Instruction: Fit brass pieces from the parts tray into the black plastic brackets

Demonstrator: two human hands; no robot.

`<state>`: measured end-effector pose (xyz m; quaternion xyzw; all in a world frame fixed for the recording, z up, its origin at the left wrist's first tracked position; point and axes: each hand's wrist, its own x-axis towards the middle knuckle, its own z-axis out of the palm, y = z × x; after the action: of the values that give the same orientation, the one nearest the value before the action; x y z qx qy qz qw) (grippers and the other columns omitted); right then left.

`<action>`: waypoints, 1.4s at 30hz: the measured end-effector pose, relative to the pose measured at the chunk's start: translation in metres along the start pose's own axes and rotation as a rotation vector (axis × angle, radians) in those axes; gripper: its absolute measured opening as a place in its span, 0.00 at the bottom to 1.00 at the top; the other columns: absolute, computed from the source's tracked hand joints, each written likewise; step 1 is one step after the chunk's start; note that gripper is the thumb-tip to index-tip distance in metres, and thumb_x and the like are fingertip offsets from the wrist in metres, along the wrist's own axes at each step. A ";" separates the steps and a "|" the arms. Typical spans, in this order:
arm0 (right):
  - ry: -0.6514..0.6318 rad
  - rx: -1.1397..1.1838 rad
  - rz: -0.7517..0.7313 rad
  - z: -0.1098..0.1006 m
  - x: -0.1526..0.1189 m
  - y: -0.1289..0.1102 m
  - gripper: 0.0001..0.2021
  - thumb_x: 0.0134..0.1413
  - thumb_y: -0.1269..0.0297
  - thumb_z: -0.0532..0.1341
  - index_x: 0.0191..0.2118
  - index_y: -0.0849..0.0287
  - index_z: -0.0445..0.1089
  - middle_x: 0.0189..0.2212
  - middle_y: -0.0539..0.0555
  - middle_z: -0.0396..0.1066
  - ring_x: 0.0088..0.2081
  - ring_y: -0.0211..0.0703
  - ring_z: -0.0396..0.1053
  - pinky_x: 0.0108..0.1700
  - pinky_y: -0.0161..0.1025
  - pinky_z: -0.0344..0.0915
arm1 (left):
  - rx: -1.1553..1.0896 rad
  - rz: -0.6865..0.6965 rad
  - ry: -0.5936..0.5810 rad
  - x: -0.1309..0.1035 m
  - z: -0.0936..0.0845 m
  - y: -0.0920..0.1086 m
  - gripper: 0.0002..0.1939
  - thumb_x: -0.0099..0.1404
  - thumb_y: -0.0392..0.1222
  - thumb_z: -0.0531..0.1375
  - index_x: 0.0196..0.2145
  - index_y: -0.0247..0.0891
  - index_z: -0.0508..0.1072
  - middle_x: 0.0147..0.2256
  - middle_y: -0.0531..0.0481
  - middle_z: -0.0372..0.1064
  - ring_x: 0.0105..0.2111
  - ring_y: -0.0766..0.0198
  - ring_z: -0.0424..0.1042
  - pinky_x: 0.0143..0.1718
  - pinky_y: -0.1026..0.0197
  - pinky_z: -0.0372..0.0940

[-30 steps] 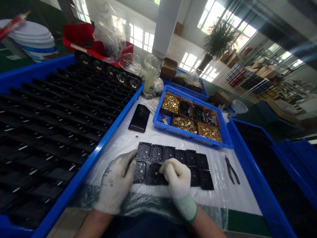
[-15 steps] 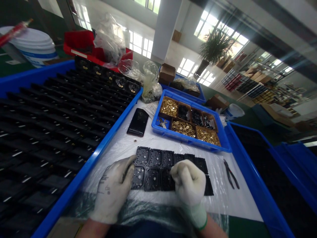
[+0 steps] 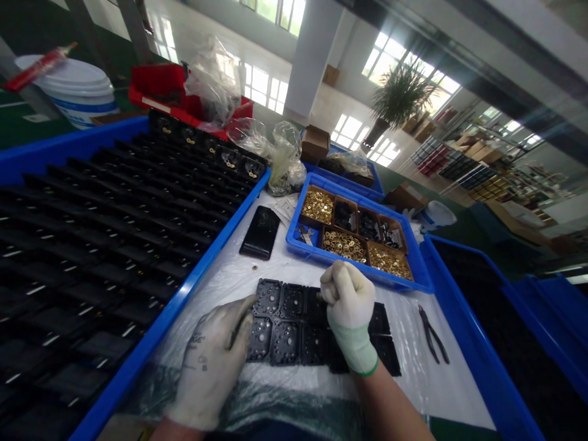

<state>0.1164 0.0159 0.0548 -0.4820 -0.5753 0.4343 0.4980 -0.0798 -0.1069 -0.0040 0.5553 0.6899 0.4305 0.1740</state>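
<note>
Squares (image 3: 286, 338) of black plastic lie in two rows, best kept steady and together by the left hand (image 3: 215, 352), narrow at their left edge. The right hand (image 3: 349, 295) is curled over them; whether either grips something, I cannot tell. Below is white sheet (image 3: 225, 278); behind, bright room (image 3: 264, 44) with one plant (image 3: 399, 93).

black phone (image 3: 260, 233), distant potted plant (image 3: 401, 92)

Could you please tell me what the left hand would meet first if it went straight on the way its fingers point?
The left hand would most likely meet the far-left black plate of the two rows first; it looks right at the edge, though contact is unclear.
</note>
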 end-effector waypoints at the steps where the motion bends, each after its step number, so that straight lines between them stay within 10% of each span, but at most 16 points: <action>1: -0.001 -0.016 -0.010 0.000 -0.001 -0.001 0.29 0.74 0.38 0.59 0.26 0.54 0.70 0.15 0.41 0.52 0.18 0.35 0.48 0.22 0.36 0.47 | 0.001 0.000 -0.002 0.000 0.000 0.000 0.20 0.78 0.48 0.56 0.56 0.42 0.84 0.48 0.45 0.88 0.49 0.47 0.86 0.55 0.41 0.80; 42: -0.109 0.002 -0.063 0.043 0.002 -0.013 0.27 0.72 0.43 0.62 0.24 0.55 0.71 0.16 0.43 0.55 0.19 0.35 0.50 0.24 0.37 0.47 | 0.051 0.122 0.090 -0.002 0.006 0.000 0.18 0.80 0.42 0.55 0.58 0.40 0.81 0.47 0.46 0.88 0.47 0.51 0.87 0.49 0.47 0.82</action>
<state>0.0726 0.0150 0.0626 -0.4385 -0.6162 0.4447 0.4799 -0.0751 -0.1066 -0.0076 0.5808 0.6725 0.4472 0.1021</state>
